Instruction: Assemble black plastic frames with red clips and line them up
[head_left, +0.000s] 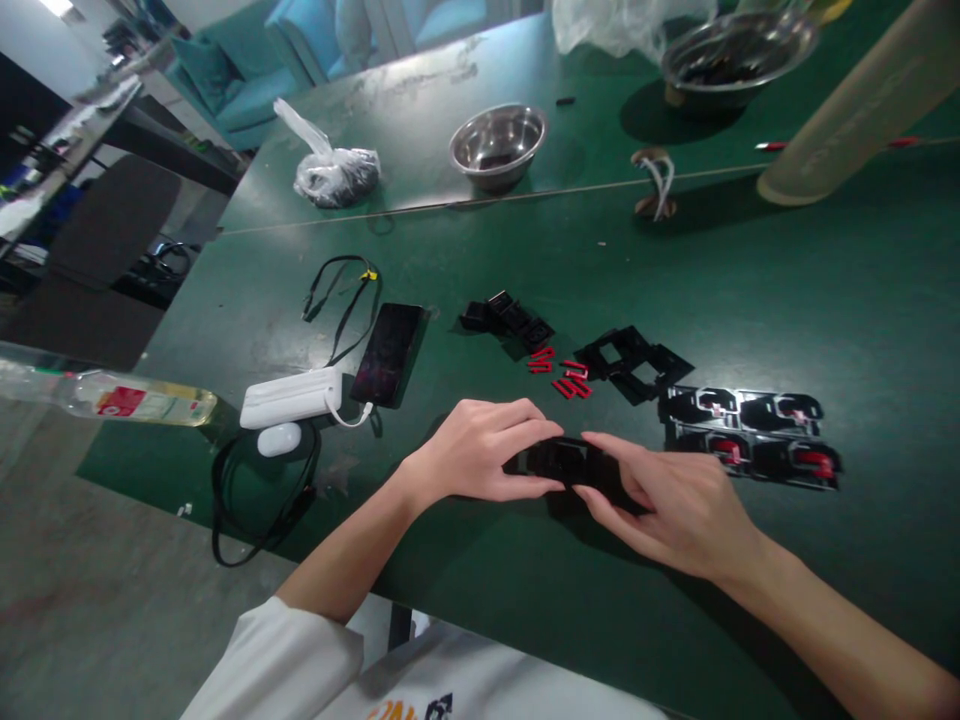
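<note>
Between my two hands, near the front edge of the green table, is a black plastic part [568,460]. My left hand [495,450] pinches its left end between thumb and fingers. The right end is gripped by my right hand [675,500], with thumb below and fingers above. Just beyond lie several small red clips [574,380]. Flat black square frames [634,360] sit behind them to the right, and a cluster of small black blocks [510,318] to the left. Right of my right hand, black assemblies with red pieces [750,435] are laid out in two rows.
On the left are a phone [389,355], a white power bank [291,397], a black cable [225,510] and a lying bottle [135,398]. Farther back stand a metal bowl [498,145], a tied plastic bag [337,177], a larger bowl [739,60] and a tall cylinder [862,110].
</note>
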